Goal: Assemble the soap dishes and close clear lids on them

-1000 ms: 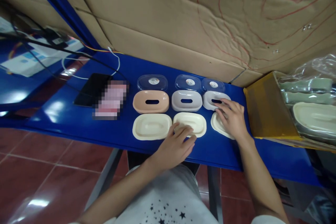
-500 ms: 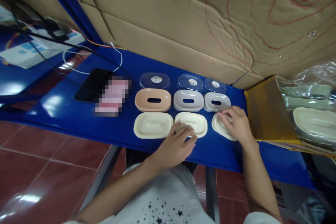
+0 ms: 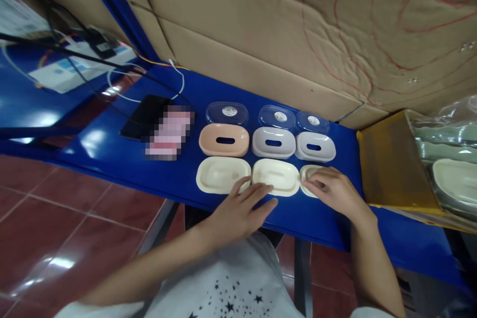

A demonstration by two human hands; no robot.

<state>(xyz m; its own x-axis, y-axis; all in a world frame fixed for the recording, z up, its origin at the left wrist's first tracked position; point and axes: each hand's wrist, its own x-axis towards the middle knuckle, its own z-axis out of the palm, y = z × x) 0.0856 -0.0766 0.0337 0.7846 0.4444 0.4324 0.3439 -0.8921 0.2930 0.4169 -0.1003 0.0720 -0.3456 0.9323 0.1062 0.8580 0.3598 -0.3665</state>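
Three cream oval trays lie in the front row: the left tray [image 3: 218,175], the middle tray [image 3: 278,176] and the right tray [image 3: 304,173], which is partly covered. My left hand [image 3: 248,203] rests at the front edges of the left and middle trays with fingers spread, holding nothing. My right hand [image 3: 333,189] curls over the right tray, gripping it with thumb and fingers. Behind the trays sit a peach slotted oval dish [image 3: 206,141] and two pale lilac ones, the middle slotted dish [image 3: 263,143] and the right slotted dish [image 3: 326,148].
Clear oval lids [image 3: 238,115] with round stickers form the back row on the blue table [image 3: 164,174]. A black tablet [image 3: 136,121] and a blurred-out pink item [image 3: 169,134] lie left. A carton [image 3: 387,159] of wrapped pieces stands right, before a cardboard wall [image 3: 261,35].
The right cream tray has been turned straighter and drawn in beside the middle tray by my right hand. My left hand has slid left relative to the trays. The view has shifted slightly.
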